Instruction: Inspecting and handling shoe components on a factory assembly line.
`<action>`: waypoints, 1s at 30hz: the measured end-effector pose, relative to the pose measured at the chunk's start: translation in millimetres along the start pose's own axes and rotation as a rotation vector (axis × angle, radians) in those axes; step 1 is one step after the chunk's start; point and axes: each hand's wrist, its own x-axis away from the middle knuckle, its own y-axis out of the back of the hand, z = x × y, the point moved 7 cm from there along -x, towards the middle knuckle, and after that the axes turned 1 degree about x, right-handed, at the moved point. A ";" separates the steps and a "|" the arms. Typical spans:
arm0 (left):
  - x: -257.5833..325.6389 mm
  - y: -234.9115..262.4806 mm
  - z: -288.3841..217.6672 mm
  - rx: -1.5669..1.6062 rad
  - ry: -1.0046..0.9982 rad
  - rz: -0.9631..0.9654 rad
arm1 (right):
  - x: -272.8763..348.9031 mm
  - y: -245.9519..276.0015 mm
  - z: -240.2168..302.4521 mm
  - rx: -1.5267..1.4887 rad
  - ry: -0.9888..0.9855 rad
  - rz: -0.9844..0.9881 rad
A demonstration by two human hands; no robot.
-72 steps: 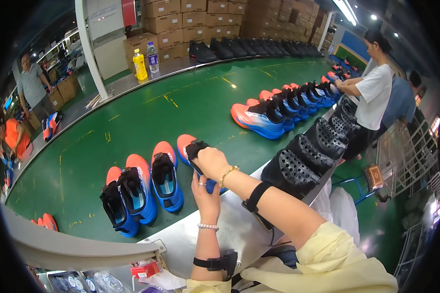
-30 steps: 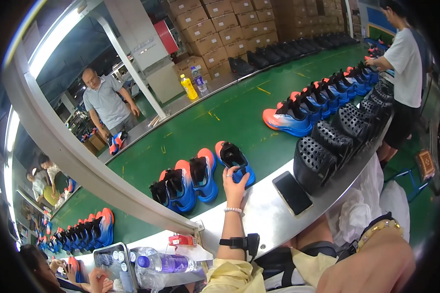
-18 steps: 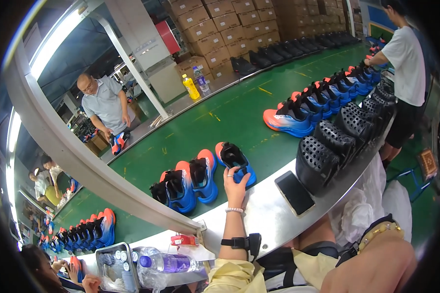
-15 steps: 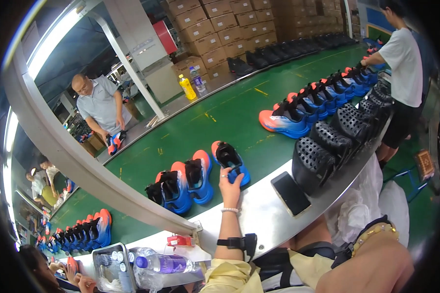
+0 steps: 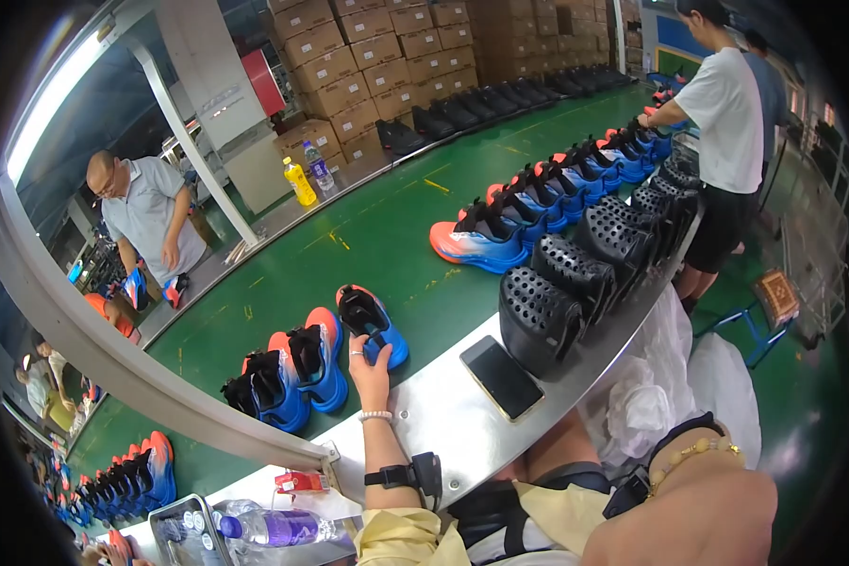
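Note:
My left hand (image 5: 371, 366) grips the heel of an orange-and-blue sneaker (image 5: 381, 325) with a black collar. Its thumb and fingers lie on the heel side, and the sneaker rests on the green belt. Just left of it stand several matching sneakers (image 5: 321, 354), toes pointing away from me. My right wrist carries a yellow bead bracelet (image 5: 698, 462) at the lower right; the hand beyond it is hidden. On the metal ledge, right of my left hand, lies a dark phone (image 5: 502, 376).
Black perforated clogs (image 5: 541, 316) stand along the right ledge beside a row of sneakers (image 5: 486, 236). A white post (image 5: 160, 325) crosses at left, near a purple-labelled bottle (image 5: 278, 528). Co-workers stand across the belt (image 5: 146, 217) and at right (image 5: 722, 123). Cartons (image 5: 325, 80) fill the back.
The view has turned, so the whole scene sits farther left. My left hand stays on the same sneaker. Across the belt, the co-worker's two shoes are now apart.

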 end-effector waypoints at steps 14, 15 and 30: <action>3.5 9.1 3.2 -0.028 0.024 -0.029 | -9.7 -37.6 3.3 -0.061 0.036 -0.149; 3.2 13.7 3.6 -0.033 0.025 -0.036 | -17.3 -40.1 0.3 -0.088 0.036 -0.274; -1.5 15.1 12.5 -0.079 -0.061 -0.067 | -31.3 -14.3 -1.4 -0.042 0.179 -0.406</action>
